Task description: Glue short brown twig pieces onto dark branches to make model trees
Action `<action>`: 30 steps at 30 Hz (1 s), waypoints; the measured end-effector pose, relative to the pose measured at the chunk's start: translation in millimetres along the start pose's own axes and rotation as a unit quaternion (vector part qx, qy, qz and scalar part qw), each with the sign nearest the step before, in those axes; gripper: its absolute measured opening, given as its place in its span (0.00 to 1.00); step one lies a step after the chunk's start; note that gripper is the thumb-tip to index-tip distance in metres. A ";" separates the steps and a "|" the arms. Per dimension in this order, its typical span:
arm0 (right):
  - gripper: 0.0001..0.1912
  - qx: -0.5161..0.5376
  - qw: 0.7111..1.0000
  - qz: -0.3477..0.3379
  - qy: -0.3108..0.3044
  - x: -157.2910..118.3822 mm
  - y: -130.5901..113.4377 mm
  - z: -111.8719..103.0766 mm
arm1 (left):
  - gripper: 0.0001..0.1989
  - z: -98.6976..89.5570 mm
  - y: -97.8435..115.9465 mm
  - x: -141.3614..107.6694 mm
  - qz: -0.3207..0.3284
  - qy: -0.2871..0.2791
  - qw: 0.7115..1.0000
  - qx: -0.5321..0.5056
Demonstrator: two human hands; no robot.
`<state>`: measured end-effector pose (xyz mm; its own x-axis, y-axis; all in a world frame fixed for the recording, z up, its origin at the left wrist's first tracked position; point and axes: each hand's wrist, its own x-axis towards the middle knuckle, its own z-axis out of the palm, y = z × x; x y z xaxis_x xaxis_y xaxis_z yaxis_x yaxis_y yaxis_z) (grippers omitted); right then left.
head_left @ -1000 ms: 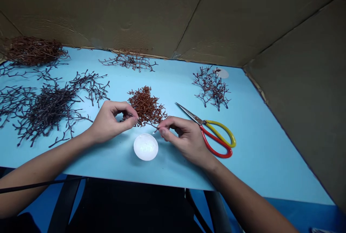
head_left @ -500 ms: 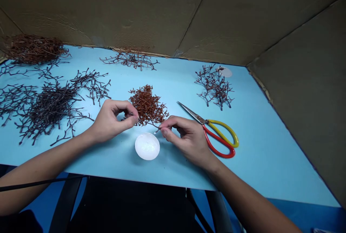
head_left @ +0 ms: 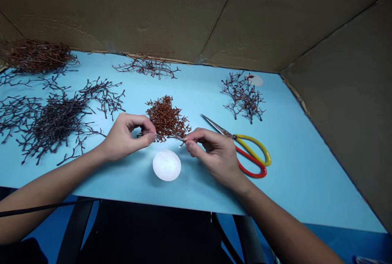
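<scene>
My left hand is closed in a pinch on one end of a thin dark twig. The finger and thumb of my right hand pinch the twig's other end, where a small white blob hangs just below the fingertips. The twig spans the gap between both hands. Right below it stands a small white cup with something pale and shiny inside. Behind the hands lies a heap of short reddish-brown twig pieces. Scissors with one yellow and one red handle lie beside my right hand, which partly covers the red one.
A large pile of dark branching twigs spreads at left, with a reddish-brown bundle behind it. More twigs lie at the back, and a branched cluster at right beside a pale disc. Cardboard walls enclose the table.
My right hand has moved slightly up and to the right with its end of the twig, away from the cup. My left hand has barely moved.
</scene>
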<state>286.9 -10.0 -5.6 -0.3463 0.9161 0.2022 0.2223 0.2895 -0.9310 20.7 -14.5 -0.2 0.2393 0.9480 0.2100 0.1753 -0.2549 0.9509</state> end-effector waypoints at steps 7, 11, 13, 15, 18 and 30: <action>0.04 0.016 1.000 0.002 0.017 2.3 -3.1 0.5 | 0.04 -1.9 -1.5 -1.6 0.009 -0.004 1.000 -0.004; 0.05 0.049 0.998 0.017 0.031 3.6 -1.8 -1.7 | 0.05 -5.5 -1.1 -0.4 0.002 -0.010 1.000 -0.016; 0.07 0.070 0.996 0.029 0.049 4.4 2.3 -4.3 | 0.06 -8.3 -1.4 1.4 -0.004 -0.006 1.000 -0.027; 0.09 0.093 0.992 0.043 0.072 5.0 8.6 -7.4 | 0.06 -11.3 -3.3 3.4 -0.013 0.005 0.999 -0.045; 0.12 0.136 0.985 0.056 0.085 6.0 18.8 -11.2 | 0.05 -14.9 -9.5 5.6 -0.032 0.017 0.995 -0.092; 0.11 0.171 0.979 0.073 0.084 6.8 27.5 -13.6 | 0.08 -17.4 -9.1 6.8 -0.093 0.004 0.957 -0.274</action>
<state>303.0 7.9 -25.7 -0.1720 0.9818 0.0802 -0.0701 0.0690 -0.9951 4.2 -2.4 -3.5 0.2444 0.9693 0.0256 -0.3134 0.0539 0.9481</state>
